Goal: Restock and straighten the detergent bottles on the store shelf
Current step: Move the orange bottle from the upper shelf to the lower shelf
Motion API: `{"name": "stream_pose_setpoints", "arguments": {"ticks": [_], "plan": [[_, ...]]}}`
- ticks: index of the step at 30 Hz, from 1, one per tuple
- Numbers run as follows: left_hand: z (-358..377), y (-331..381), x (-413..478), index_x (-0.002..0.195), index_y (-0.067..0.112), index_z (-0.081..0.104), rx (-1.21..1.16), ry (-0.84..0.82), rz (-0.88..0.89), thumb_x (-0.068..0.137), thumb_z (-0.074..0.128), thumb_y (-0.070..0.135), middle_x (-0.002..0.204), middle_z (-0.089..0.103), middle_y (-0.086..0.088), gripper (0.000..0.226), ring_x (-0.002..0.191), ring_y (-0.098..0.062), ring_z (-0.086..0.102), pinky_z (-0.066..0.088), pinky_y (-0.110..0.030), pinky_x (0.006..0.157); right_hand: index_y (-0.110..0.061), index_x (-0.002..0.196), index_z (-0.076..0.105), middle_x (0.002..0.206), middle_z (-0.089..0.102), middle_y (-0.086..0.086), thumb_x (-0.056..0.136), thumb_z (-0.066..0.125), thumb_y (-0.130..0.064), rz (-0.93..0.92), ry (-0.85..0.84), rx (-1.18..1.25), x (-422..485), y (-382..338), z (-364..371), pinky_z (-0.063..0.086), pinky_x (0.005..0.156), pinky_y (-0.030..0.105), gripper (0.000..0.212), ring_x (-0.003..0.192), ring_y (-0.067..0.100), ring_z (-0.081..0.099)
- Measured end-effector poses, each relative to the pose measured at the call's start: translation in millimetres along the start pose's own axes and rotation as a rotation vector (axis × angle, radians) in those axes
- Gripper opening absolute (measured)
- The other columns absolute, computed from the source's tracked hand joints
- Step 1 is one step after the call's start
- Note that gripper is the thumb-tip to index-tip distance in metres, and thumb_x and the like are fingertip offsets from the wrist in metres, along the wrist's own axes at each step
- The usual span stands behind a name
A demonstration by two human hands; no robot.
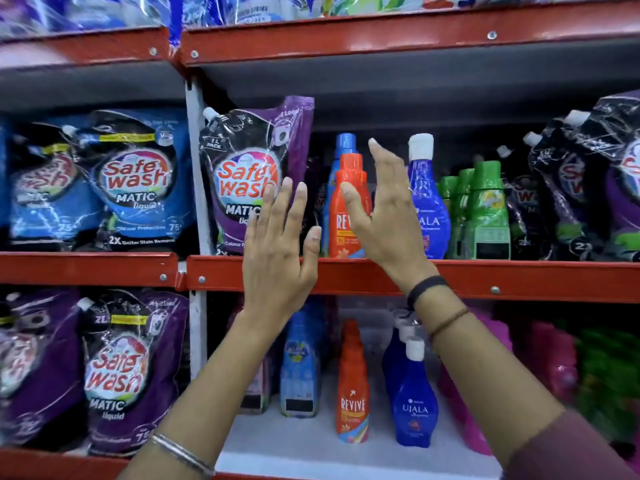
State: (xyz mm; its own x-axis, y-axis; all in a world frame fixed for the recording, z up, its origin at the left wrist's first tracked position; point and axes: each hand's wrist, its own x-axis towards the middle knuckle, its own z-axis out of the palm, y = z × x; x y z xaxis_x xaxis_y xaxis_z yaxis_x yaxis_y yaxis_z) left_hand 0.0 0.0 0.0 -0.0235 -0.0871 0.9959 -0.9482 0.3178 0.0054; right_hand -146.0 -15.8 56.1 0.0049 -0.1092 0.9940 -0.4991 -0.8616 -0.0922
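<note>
Biggest thing here is the red metal shelf (485, 277), the middle rail running straight across, so I'll place everything off that. Sitting on it at the far left are the blue Safe Wash pouches (135, 181), and just right of the upright post stands a purple Safe Wash pouch (256, 174), leaning a bit. More dark pouches (588, 174) crowd the far right end of the same shelf. Below the rail on the left there's another purple pouch (128, 372).

Bottles next: on the shelf, about the middle, an orange Revive bottle (346, 206) stands at the front edge with a blue-capped bottle (344, 143) right behind it. To its right is a blue Ujala bottle (427, 202) with a white cap, then a row of green bottles (485, 209). Under the rail there's a second Revive bottle (352, 386) and a second Ujala bottle (414, 403), both upright on a white lower shelf.

The hands: left hand (277, 258) is flat and spread, fingers up in front of the purple pouch, holding nothing. Right hand (384, 216) is open and curved, thumb in front of the orange Revive bottle, not closed around anything, can't tell if it actually touches
</note>
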Motion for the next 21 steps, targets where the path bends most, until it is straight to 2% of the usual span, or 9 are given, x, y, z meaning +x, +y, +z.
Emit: {"name": "stream_pose_setpoints", "arguments": {"ticks": [4,6,8,11,14,18,21], "plan": [[8.4,-15.4,-6.5,0.152,0.023,0.018,0.034,-0.052,-0.017,0.099,0.028,0.041,0.162,0.014,0.002,0.057,0.149,-0.011,0.002,0.004,-0.041,0.120,-0.009,0.145,0.026,0.133,0.048,0.016,0.089,0.051,-0.044,0.152,-0.145,-0.211,9.9,-2.4,15.8,0.043,0.093,0.042,0.070,0.120,0.035,0.050],[15.2,-20.6,-8.4,0.152,0.023,0.017,0.012,-0.057,-0.025,0.099,0.027,0.041,0.162,0.013,0.003,0.057,0.149,-0.010,0.001,-0.002,-0.038,0.119,-0.005,0.135,0.036,0.124,0.057,0.019,0.088,0.050,-0.053,0.223,-0.154,-0.311,12.3,-1.8,20.6,0.044,0.080,0.041,0.069,0.112,0.038,0.056],[21.4,-26.1,-9.0,0.152,0.022,0.017,-0.006,-0.048,-0.034,0.099,0.027,0.039,0.162,0.014,0.003,0.057,0.149,-0.012,0.002,-0.006,-0.036,0.119,-0.004,0.117,0.047,0.113,0.063,0.019,0.086,0.051,-0.057,0.266,-0.136,-0.324,15.1,-0.4,20.9,0.042,0.072,0.038,0.062,0.105,0.039,0.059],[29.8,-29.6,-11.4,0.153,0.022,0.018,0.065,-0.051,-0.025,0.099,0.028,0.038,0.162,0.014,0.002,0.057,0.150,-0.016,0.002,-0.008,-0.038,0.119,-0.006,0.107,0.056,0.107,0.067,0.017,0.079,0.060,-0.056,0.333,-0.102,-0.262,19.0,2.3,19.7,0.047,0.076,0.041,0.058,0.101,0.037,0.061],[33.8,-30.6,-12.5,0.152,0.022,0.020,0.140,-0.035,-0.011,0.099,0.032,0.037,0.162,0.015,0.001,0.057,0.150,-0.018,0.003,-0.010,-0.039,0.119,-0.013,0.109,0.062,0.101,0.071,0.008,0.071,0.069,-0.055,0.381,0.014,-0.072,16.5,-0.3,17.5,0.053,0.080,0.038,0.057,0.093,0.025,0.066],[34.4,-31.0,-12.0,0.152,0.021,0.022,0.187,-0.028,-0.004,0.099,0.030,0.038,0.161,0.018,-0.001,0.056,0.149,-0.019,0.006,-0.010,-0.039,0.119,-0.014,0.112,0.062,0.092,0.066,-0.009,0.072,0.075,-0.045,0.365,0.246,0.215,7.7,-5.8,8.4,0.051,0.075,0.016,0.052,0.074,-0.007,0.060],[34.9,-30.9,-12.3,0.152,0.021,0.023,0.200,-0.019,0.002,0.099,0.030,0.038,0.161,0.019,-0.001,0.056,0.149,-0.020,0.008,-0.009,-0.039,0.119,-0.014,0.108,0.061,0.089,0.063,-0.016,0.073,0.075,-0.042,0.297,0.358,0.294,8.5,-12.0,-7.0,0.048,0.074,0.012,0.047,0.073,-0.013,0.057]]}}
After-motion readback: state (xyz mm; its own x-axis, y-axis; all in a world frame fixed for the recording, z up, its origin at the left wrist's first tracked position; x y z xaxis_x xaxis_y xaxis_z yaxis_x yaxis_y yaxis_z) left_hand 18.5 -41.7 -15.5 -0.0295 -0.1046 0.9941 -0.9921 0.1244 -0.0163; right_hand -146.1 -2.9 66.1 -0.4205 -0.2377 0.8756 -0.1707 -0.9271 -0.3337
